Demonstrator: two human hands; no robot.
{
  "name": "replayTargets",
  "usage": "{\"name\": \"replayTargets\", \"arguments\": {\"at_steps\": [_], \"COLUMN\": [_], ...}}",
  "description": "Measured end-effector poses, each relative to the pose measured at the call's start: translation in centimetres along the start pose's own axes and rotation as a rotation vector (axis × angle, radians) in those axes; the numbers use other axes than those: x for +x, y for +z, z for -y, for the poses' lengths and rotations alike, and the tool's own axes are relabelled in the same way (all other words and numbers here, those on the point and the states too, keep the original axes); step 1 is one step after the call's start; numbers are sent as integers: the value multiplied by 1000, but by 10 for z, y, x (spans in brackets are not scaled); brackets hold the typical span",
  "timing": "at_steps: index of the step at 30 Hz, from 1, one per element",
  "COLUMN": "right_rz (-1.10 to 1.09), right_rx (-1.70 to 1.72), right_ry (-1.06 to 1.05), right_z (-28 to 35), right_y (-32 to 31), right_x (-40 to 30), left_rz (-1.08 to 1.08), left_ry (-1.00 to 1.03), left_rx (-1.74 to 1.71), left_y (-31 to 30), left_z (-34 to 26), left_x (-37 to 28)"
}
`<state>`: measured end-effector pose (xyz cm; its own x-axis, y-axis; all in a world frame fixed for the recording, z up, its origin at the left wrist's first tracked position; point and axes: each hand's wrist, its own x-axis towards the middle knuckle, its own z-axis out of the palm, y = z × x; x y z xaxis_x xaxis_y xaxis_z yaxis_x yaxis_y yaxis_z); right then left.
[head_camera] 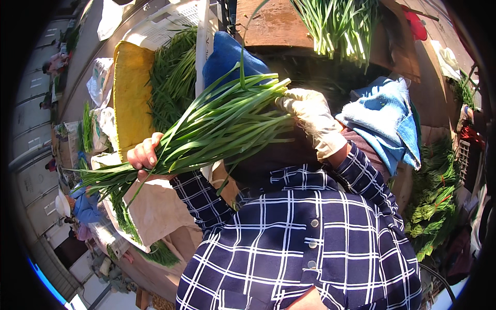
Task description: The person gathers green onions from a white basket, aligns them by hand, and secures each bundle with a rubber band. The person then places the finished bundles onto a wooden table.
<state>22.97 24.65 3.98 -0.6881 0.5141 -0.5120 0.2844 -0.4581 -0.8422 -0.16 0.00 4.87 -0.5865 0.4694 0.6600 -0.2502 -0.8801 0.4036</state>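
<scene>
A large bunch of garlic chives [228,124] lies slantwise across the view, in front of my chest. My bare left hand [145,157] grips it near the leaf tips, which trail out to the left. At the pale cut ends, my right hand [314,116], in a dirty cream glove, is closed around part of the stalks. One long leaf sticks up from the bunch. Ahead, more chives [341,31] lie on a wooden board [271,25], their pale ends over its near edge. Blue cloths [232,58] cover my knees.
On the left, a white plastic crate [199,46] holds loose chives [174,77], with a yellow cloth [131,97] over its side. Another white container [135,242] stands nearer. Tied bundles [434,209] lie on the ground at right. People [85,205] sit farther left.
</scene>
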Motion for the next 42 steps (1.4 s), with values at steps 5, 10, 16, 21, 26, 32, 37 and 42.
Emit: {"name": "replayTargets", "arguments": {"at_steps": [5, 10, 16, 21, 26, 32, 37, 42], "right_rz": [-255, -492, -465, -242, -107, 166, 273, 15], "right_rx": [189, 379, 426, -1292, -801, -804, -547, -684], "right_ry": [-174, -120, 53, -493, -518, -811, -540, -856], "right_z": [-23, -97, -82, -50, 29, 24, 23, 7], "right_y": [-71, -158, -146, -98, -49, -18, -2, 15], "right_x": [21, 64, 52, 18, 6, 11, -2, 1], "left_rz": [-87, 147, 212, 418, 510, 577, 613, 697], "left_ry": [23, 26, 23, -87, -114, -164, -206, -203], "left_rx": [-50, -81, -55, -10, 37, 56, 76, 77], "left_y": [-12, -37, -29, 3, 13, 26, 41, 57], "left_z": [-6, -8, -12, -7, -14, -2, -4, 7], "left_x": [-15, -10, -5, 34, 43, 54, 60, 68]}}
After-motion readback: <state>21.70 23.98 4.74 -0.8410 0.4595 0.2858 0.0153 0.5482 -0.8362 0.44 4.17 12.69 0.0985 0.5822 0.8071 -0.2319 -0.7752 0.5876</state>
